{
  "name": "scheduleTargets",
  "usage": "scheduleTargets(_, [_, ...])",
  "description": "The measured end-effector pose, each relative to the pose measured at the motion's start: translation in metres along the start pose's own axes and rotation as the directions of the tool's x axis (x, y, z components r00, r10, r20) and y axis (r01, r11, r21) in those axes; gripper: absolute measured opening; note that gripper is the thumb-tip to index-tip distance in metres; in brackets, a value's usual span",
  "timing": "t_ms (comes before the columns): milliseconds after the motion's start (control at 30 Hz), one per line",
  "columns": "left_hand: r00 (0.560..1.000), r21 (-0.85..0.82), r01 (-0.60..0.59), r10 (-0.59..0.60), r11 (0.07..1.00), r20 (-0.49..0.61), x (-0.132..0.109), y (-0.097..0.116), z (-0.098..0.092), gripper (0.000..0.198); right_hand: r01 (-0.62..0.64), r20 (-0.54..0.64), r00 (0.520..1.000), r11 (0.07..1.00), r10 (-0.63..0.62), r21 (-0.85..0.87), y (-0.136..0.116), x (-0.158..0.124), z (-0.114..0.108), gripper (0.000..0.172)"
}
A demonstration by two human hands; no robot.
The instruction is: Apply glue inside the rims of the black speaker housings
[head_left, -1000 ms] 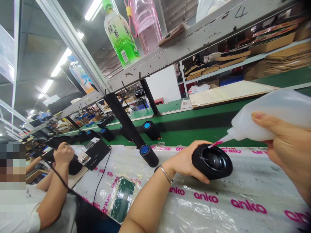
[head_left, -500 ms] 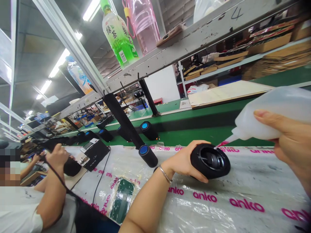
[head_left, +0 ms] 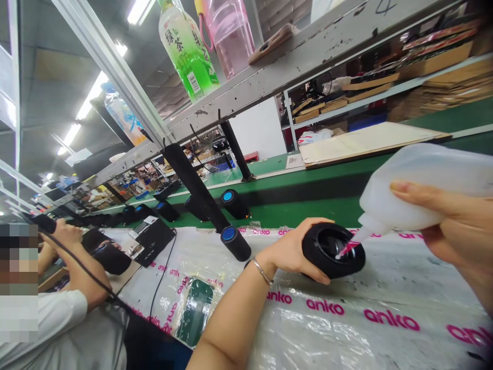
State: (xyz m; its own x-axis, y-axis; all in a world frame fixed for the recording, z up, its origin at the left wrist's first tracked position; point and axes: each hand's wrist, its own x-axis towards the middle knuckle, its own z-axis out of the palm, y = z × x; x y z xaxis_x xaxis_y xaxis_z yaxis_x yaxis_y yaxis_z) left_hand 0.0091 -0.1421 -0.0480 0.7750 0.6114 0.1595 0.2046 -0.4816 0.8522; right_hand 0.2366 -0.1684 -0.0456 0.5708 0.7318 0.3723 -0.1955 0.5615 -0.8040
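My left hand (head_left: 295, 252) grips a black cylindrical speaker (head_left: 333, 250) lying on its side on the plastic-covered bench, open end toward me. My right hand (head_left: 456, 231) squeezes a translucent white squeeze bottle (head_left: 416, 182). The bottle's pink-tipped nozzle (head_left: 348, 247) points down into the lower right of the speaker's open end. A bracelet sits on my left wrist.
Clear plastic sheeting printed "anko" (head_left: 346, 318) covers the bench. Another black speaker with a blue top (head_left: 234, 241) stands upright to the left; several more lie on the green conveyor (head_left: 300, 205). A co-worker (head_left: 69, 288) works at left. Drink bottles (head_left: 187, 46) stand on the overhead shelf.
The bottle's nozzle has moved from the speaker's upper rim down and into the lower right of its open end. The co-worker's hands have lifted and shifted left.
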Motion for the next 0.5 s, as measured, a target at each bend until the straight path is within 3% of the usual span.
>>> scheduleTargets(267, [1.0,-0.021,0.006,-0.006,1.0,0.005,-0.001,0.0,0.0,0.104,0.01,-0.029,1.0,0.999,-0.011,-0.051,-0.003,-0.006,0.005,0.042])
scheduleTargets(400, [1.0,-0.053,0.021,-0.021,0.998,-0.009,-0.002,0.002,-0.001,0.102,-0.106,-0.03,0.994,0.994,0.106,-0.006,-0.003,0.003,0.001,0.054])
scheduleTargets(500, [0.992,-0.084,0.11,-0.114,0.99,-0.046,-0.005,0.003,-0.005,0.104,-0.187,-0.086,0.978,0.982,0.188,0.019,-0.004,0.02,-0.007,0.064])
